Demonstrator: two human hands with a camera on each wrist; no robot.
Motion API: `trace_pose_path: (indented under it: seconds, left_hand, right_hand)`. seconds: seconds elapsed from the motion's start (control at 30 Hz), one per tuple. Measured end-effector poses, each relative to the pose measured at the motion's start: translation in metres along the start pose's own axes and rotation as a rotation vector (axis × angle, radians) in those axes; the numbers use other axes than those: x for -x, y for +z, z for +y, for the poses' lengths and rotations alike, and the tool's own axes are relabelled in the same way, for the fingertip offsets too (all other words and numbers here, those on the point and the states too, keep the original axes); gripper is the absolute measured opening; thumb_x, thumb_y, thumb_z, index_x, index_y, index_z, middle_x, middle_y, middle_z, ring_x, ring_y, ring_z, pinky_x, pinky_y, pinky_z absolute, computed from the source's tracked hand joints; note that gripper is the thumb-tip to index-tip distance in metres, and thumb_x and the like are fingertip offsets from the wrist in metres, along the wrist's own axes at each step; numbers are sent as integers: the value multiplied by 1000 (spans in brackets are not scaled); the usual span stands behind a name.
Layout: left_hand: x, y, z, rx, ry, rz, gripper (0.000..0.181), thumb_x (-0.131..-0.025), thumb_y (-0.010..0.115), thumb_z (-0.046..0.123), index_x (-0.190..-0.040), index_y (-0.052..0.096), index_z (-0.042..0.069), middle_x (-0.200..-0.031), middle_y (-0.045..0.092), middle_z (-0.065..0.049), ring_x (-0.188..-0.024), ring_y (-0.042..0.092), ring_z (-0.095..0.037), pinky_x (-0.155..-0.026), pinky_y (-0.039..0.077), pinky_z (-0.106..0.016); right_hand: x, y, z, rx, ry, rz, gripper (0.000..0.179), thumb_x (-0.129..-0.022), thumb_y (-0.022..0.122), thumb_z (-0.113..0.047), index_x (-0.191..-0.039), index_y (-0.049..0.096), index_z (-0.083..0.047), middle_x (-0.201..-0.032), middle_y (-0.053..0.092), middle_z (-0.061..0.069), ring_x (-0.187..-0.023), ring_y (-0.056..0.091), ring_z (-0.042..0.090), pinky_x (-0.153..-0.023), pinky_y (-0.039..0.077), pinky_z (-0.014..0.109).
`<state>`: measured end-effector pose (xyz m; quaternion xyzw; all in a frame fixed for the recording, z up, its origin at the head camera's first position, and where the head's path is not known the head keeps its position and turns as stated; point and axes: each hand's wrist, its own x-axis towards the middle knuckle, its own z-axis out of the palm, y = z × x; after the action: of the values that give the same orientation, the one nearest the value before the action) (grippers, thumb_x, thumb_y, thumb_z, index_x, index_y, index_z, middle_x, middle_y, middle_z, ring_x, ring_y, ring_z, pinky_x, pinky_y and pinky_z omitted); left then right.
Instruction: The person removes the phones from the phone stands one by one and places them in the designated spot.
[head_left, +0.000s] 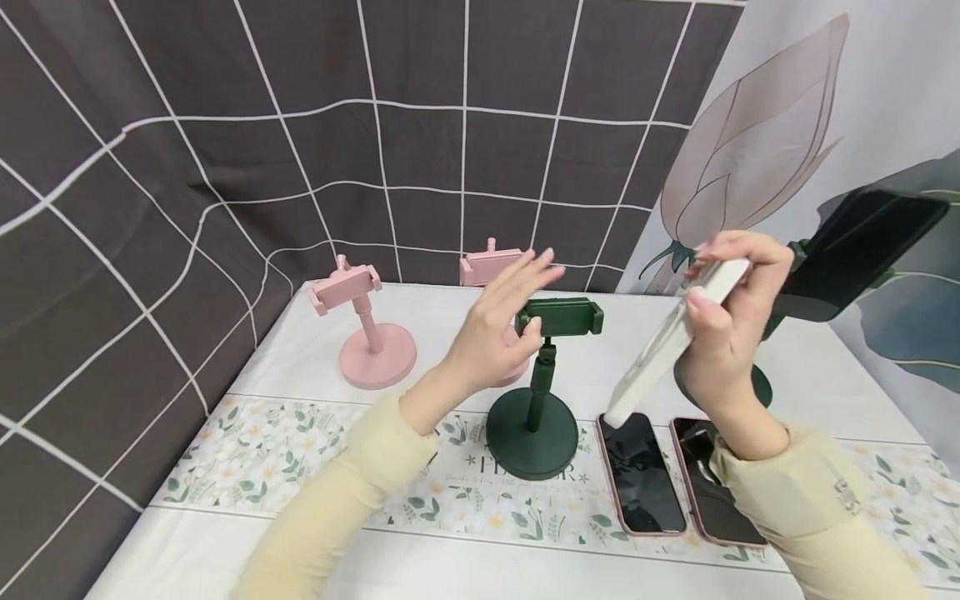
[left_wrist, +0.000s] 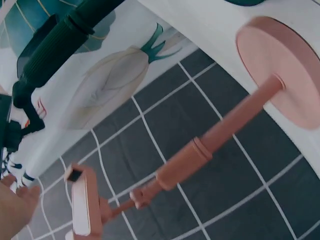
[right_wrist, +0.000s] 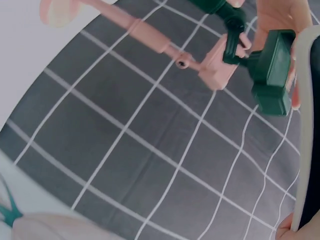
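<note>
In the head view a dark green phone stand (head_left: 533, 433) stands upright on the table, its clamp (head_left: 561, 317) facing me. My left hand (head_left: 487, 333) is at the clamp's left end with fingers stretched out and thumb by its edge; whether it touches is unclear. To the right, my right hand (head_left: 731, 342) grips a white-edged phone (head_left: 667, 346), tilted in the air between thumb and fingers. The right wrist view catches that phone's pale edge (right_wrist: 304, 135) and the green clamp (right_wrist: 272, 72) apart from it. Part of my left hand (left_wrist: 17, 207) shows in the left wrist view.
Two dark-screened phones, one (head_left: 641, 475) beside the other (head_left: 720, 492), lie on the table at right. A pink stand (head_left: 377, 357) is at left, another pink stand (head_left: 487, 268) behind my left hand. Far right, a dark phone (head_left: 858, 250) sits on another green stand.
</note>
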<state>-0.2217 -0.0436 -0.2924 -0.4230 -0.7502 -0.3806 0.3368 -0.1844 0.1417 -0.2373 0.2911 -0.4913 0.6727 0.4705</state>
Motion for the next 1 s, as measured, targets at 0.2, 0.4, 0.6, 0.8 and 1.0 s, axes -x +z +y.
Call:
trace_pose_path:
  seconds: [0.2, 0.4, 0.6, 0.8, 1.0]
  left_hand:
    - [-3, 22, 1, 220, -11, 134, 33, -84, 41, -2, -101, 68, -6, -109, 68, -20, -115, 60, -27, -100, 46, -30]
    - [-5, 39, 6, 247, -73, 349, 24, -81, 47, -2, -85, 71, -5, -86, 71, -18, -85, 67, -24, -80, 54, -28]
    - [-5, 44, 6, 221, -63, 395, 27, -79, 44, -2, -81, 71, -5, -82, 71, -16, -80, 67, -23, -72, 55, -27]
    - [-5, 46, 4, 212, -54, 392, 30, -80, 42, 0, -81, 72, -4, -81, 72, -15, -80, 68, -21, -70, 54, -25]
    - [-5, 46, 3, 213, -53, 400, 30, -79, 42, -1, -80, 72, -4, -80, 72, -15, -80, 68, -21, -70, 54, -24]
  right_hand:
    - [1, -21, 4, 216, -68, 48, 20, -68, 53, -11, -79, 44, 4, -85, 45, -2, -79, 40, 8, -72, 26, 15]
    - [5, -45, 13, 338, -72, 66, 26, -74, 57, -19, -77, 43, 3, -84, 42, -3, -70, 36, 1, -67, 22, 13]
    - [4, -72, 16, 505, -75, -27, 38, -79, 55, -29, -75, 41, 6, -83, 42, -13, -81, 36, 0, -85, 17, 21]
    - [2, -113, 19, 851, -134, -442, 64, -94, 38, -52, -84, 40, 12, -80, 40, 17, -83, 33, 14, -86, 16, 34]
    - [8, -152, 19, 1182, 15, -833, 32, -98, 36, -27, -94, 43, 5, -87, 38, 25, -89, 33, 48, -71, 24, 60]
